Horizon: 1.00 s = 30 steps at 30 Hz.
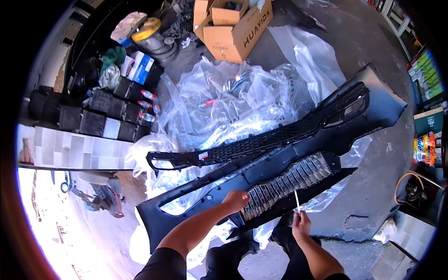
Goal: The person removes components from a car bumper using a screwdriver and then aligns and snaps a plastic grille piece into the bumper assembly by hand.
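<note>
A large dark bumper lies on plastic sheeting, with a chrome-slatted grille along its near part. My left hand, fingers curled, grips the grille's left end. My right hand is closed on a thin white rod, whose far tip reaches the grille's lower edge; I cannot make out what kind of rod it is. A black lower grille with square openings at its ends lies across the far part of the bumper.
Crumpled clear plastic spreads beyond the parts. Cardboard boxes stand at the back. Black cases, bottles and a yellow-topped canister crowd the left. Colourful packages and a coiled hose are at the right.
</note>
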Motion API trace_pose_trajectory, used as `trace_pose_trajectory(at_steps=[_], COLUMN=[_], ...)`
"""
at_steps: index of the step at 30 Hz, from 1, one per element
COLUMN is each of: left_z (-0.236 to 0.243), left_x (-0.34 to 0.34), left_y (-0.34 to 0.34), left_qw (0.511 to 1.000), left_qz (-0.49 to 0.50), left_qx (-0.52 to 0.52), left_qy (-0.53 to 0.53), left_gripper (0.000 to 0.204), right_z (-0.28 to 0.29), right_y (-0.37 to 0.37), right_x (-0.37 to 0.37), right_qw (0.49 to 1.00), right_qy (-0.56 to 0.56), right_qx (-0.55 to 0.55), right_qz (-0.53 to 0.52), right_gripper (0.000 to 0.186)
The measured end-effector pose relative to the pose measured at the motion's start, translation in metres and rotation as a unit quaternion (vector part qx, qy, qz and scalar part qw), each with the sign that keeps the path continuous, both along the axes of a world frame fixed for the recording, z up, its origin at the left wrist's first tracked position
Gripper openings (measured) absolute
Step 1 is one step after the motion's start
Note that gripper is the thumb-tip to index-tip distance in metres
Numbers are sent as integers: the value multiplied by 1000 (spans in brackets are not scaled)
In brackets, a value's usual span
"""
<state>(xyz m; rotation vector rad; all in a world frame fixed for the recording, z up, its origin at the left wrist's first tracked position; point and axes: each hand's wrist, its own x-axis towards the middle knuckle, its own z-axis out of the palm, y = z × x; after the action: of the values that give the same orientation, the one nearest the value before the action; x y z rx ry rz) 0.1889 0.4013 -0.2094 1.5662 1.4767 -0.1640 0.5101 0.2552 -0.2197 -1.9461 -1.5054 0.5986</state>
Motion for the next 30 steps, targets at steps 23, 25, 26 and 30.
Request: trace_pose_trajectory(at_steps=[23, 25, 26, 30], left_z=[366, 335, 324, 266], left_x=[-239, -239, -249, -237], left_y=[69, 178, 233, 551], left_qw=[916, 918, 915, 826], left_qz=[51, -22, -83, -419], left_qx=[-327, -308, -292, -26], left_qy=[226, 250, 266, 375], left_gripper=[31, 31, 31, 33], right_z=[366, 381, 373, 413], right_y=[-100, -102, -110, -96], right_x=[295, 243, 210, -17], right_qw=[845, 832, 801, 662], right_qy=[-44, -113, -104, 44], right_qx=[-354, -340, -351, -432], right_qz=[-398, -423, -474, -611], right_gripper=[34, 36, 36, 32])
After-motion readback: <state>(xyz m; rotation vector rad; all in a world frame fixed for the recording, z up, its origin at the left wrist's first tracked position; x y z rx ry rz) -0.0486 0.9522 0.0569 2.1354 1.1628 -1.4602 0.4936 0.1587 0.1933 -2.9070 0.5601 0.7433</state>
